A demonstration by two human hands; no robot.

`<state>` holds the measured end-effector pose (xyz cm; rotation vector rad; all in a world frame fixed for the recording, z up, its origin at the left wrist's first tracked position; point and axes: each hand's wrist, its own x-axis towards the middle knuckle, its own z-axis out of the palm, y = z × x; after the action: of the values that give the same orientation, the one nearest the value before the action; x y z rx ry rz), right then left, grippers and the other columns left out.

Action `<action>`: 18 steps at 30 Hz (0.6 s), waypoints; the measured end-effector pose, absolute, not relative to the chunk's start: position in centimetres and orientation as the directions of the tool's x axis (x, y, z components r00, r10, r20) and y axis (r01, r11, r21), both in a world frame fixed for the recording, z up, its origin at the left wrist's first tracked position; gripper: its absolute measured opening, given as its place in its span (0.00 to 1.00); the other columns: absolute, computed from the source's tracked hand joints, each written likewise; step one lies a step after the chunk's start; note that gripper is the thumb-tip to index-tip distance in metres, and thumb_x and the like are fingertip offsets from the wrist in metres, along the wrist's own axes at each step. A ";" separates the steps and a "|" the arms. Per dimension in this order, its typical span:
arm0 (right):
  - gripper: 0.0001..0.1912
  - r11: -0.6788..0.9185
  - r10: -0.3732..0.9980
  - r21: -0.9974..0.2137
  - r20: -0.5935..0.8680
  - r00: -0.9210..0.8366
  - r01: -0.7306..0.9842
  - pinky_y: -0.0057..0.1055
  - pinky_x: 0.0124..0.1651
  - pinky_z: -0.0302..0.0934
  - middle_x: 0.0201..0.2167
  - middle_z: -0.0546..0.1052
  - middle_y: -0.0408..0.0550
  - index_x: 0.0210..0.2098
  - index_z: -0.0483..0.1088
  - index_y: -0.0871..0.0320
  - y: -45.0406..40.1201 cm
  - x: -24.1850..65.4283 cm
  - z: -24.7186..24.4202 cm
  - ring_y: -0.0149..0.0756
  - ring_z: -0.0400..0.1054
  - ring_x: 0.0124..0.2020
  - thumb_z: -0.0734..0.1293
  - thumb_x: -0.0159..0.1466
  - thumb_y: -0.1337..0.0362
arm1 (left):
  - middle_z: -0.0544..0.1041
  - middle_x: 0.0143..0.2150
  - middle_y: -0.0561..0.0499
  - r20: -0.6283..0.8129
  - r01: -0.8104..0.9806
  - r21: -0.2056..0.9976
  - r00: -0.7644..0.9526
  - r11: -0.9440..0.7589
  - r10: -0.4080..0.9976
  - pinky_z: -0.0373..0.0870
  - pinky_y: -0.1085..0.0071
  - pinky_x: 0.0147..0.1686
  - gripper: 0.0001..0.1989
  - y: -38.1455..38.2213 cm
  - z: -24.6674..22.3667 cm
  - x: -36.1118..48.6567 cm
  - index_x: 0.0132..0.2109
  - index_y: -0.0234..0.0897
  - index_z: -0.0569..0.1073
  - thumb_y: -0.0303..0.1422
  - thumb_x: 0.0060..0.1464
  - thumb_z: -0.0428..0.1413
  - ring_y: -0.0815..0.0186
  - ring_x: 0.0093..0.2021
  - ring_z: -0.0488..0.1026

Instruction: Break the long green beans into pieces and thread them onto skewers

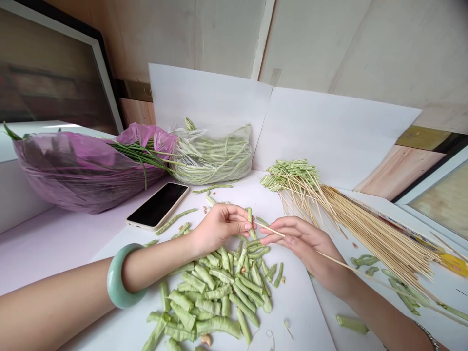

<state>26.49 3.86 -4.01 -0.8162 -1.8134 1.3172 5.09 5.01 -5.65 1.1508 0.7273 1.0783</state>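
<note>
Between its thumb and fingers, my left hand [226, 225] pinches a short green bean piece [250, 223], held upright. A green bangle [125, 276] circles the left wrist. My right hand [302, 239] grips a thin wooden skewer [269, 229] between thumb and fingers. The skewer's tip points left, at or very near the bean piece; whether it has entered is not clear. Its long end runs down to the right, over the forearm. Below both hands lies a pile of cut bean pieces [215, 292] on white paper [296, 312].
Skewers [380, 229] lie bundled at the right, beside skewered beans [292, 176]. A phone [158, 205] rests left of centre. Behind it stand a purple bag [84, 168] and a clear bag of long beans [219, 153]. Loose bean pieces [351, 323] lie at lower right.
</note>
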 end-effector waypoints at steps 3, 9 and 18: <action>0.09 0.278 0.816 -0.954 0.171 -0.552 0.114 0.42 0.54 0.61 0.43 0.78 0.49 0.43 0.69 0.51 3.4 26.4 -4.0 0.41 0.70 0.50 0.61 0.66 0.59 | 0.78 0.27 0.47 0.083 -0.311 0.950 0.356 0.035 0.931 0.71 0.70 0.35 0.14 4.9 -5.6 5.1 0.32 0.28 0.74 0.33 0.39 0.67 0.67 0.28 0.74; 0.08 0.290 0.814 -0.953 0.201 -0.545 0.081 0.45 0.54 0.62 0.44 0.77 0.50 0.41 0.70 0.52 3.1 26.4 -3.9 0.43 0.71 0.49 0.61 0.66 0.60 | 0.79 0.30 0.48 0.099 -0.340 0.940 0.374 0.037 0.922 0.72 0.70 0.38 0.11 4.9 -5.6 5.1 0.32 0.29 0.77 0.32 0.41 0.66 0.67 0.31 0.75; 0.08 0.210 0.827 -0.978 0.178 -0.533 -0.001 0.53 0.57 0.56 0.44 0.79 0.52 0.38 0.69 0.53 2.8 26.1 -3.8 0.45 0.71 0.49 0.62 0.66 0.58 | 0.79 0.31 0.49 0.150 -0.363 0.932 0.400 0.006 0.904 0.73 0.69 0.41 0.08 4.8 -5.9 5.1 0.32 0.31 0.78 0.32 0.44 0.64 0.67 0.32 0.76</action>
<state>26.07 2.78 -3.85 -0.7756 -1.7421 1.4083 5.11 4.84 -5.88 1.1672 0.5936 1.0884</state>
